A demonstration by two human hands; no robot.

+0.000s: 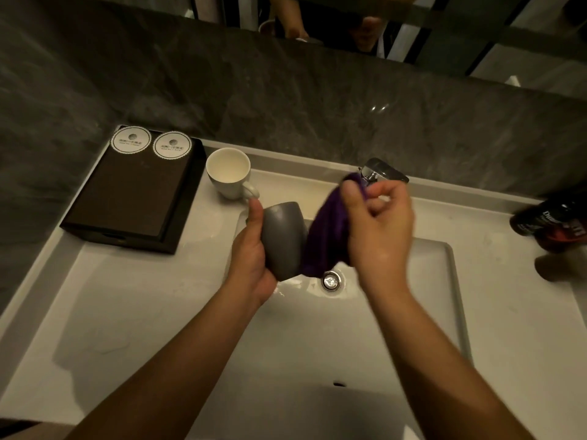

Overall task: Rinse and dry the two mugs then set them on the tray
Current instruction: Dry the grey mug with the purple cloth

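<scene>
White mug (pixel 227 173): standing upright on the counter (pixel 495 249), just right of the dark tray (pixel 133 198).
Left hand (pixel 251 249): reaching up from below, thumb and fingers wrapping around the grey mug.
Grey mug (pixel 282 239): being held tilted above the sink (pixel 190 296).
Purple cloth (pixel 327 236): touching the grey mug's right side.
Right hand (pixel 378 227): gripping the cloth with curled fingers, near the tap (pixel 381 169).

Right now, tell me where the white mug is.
In the head view, the white mug stands upright on the counter, left of centre, beside the dark tray.
</scene>
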